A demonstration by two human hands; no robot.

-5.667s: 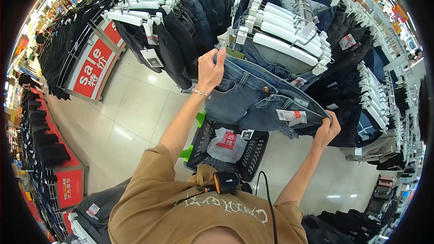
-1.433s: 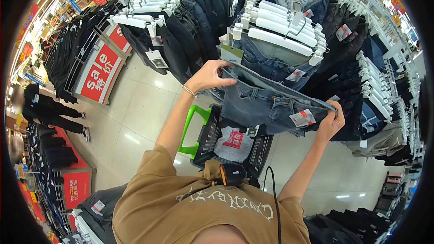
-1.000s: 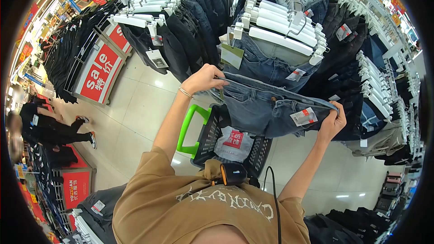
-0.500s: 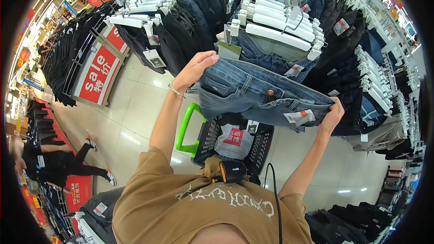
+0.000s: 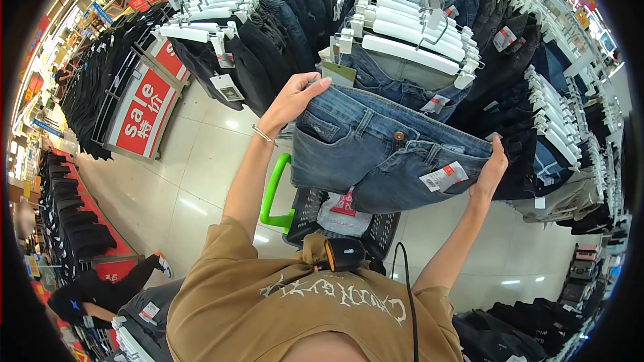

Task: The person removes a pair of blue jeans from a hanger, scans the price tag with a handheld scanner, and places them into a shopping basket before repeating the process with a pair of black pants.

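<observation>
A pair of blue jeans point(image 5: 349, 154) is stretched out in front of me by its waistband, with the front button and fly facing up. My left hand point(image 5: 295, 100) pinches the left end of the waistband, thumb on top. At the other end, my right hand point(image 5: 492, 169) grips the waistband, its fingers partly hidden behind the cloth. A white and red price tag point(image 5: 443, 177) hangs on the front of the jeans near my right hand. Below them is a black basket point(image 5: 305, 214) with a green handle point(image 5: 272, 194), holding a grey item with a red label point(image 5: 344, 204).
Jeans on white hangers point(image 5: 412, 53) hang straight ahead, and dark trousers point(image 5: 258, 53) hang to their left. A red sale sign point(image 5: 144, 110) stands at the left by a clothes rack. Another person's leg point(image 5: 127, 281) shows at the lower left, on the tiled floor point(image 5: 194, 181).
The jeans have swung so that more of their front and the price tag show, covering more of the basket. The person at the left has moved lower in view.
</observation>
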